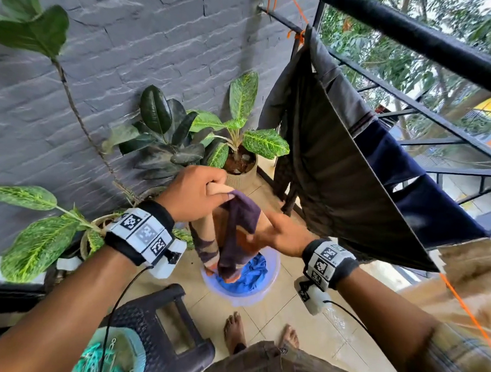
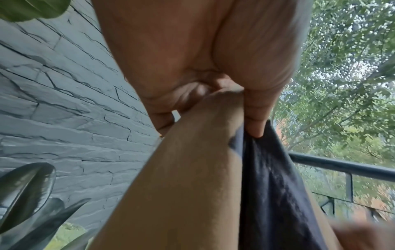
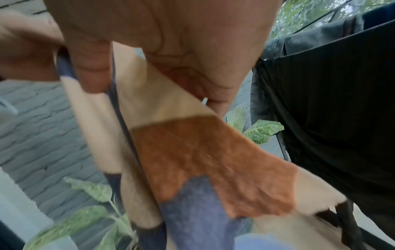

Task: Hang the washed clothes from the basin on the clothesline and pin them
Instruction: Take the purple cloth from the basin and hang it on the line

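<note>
**Lifting a patchwork cloth clear of the basin**

Above the basin [image 1: 272, 277], which sits on the tiled floor near the bare feet, the patchwork cloth [image 1: 237, 228] of tan, rust and purple hangs in a twisted column, its lower end still resting on the blue garment [image 1: 249, 276] inside.

To do this step well, I would raise the cloth until its tail clears the rim, then find two corners of one edge and shake it flat before carrying it right to the orange clothesline [image 1: 468, 311], where dark clothes [image 1: 335, 169] already hang.

The left hand [image 1: 197, 194] is held high, knuckles up, fingers curled tight around the top fold. The right hand [image 1: 281, 232] sits lower and to the right; its thumb [image 3: 89, 67] pinches a layer of the cloth.
</note>
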Available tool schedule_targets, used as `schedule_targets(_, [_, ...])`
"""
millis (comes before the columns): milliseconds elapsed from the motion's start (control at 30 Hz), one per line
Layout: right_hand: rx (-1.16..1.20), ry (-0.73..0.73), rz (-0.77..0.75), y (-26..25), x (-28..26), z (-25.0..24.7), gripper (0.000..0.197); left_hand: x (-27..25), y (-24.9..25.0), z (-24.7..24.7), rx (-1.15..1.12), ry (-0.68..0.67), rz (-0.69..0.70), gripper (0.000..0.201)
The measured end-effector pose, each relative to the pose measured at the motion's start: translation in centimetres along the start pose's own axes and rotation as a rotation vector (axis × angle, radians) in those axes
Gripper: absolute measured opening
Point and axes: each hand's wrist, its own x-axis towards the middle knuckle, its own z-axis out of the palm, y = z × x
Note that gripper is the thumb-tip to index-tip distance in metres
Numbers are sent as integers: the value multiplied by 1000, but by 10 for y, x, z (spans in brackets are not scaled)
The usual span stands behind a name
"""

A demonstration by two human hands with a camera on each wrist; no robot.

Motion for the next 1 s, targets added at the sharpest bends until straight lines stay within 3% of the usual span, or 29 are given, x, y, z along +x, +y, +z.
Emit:
schedule_targets(133, [-432, 7, 71, 24, -1, 16, 24, -2, -2, -15, -103, 66, -9, 43])
schedule_targets(233, [-351, 76, 149, 32, -2, 8, 23, -6, -6, -22, -87, 76, -24, 45])
schedule_targets(400, [-272, 86, 85, 41, -18, -38, 12, -21, -33, -31, -167, 126, -74, 36])
schedule_targets(467, [-290, 179, 59, 39, -25, -59, 18, -27, -45, -28, -203, 118, -96, 39])
schedule_targets(533, [-387, 291, 82, 33, -31, -79, 8, -33, -51, -22, -203, 86, -115, 43])
schedule_targets(667, [-710, 484, 111, 26, -38, -102, 23, -38, -57, -12, -93, 75, -111, 50])
schedule_targets(800, [-684, 618, 50, 19, -39, -112, 30, -43, -69, -16, 63, 39, -180, 54])
schedule_targets(900, [-583, 610, -57, 8, -40, -121, 31, -52, -89, -26, 291, -87, -188, 55])
schedule_targets(1000, [-529, 507, -134, -3, -41, -129, 17, -61, -108, -31, 321, -144, -195, 57])
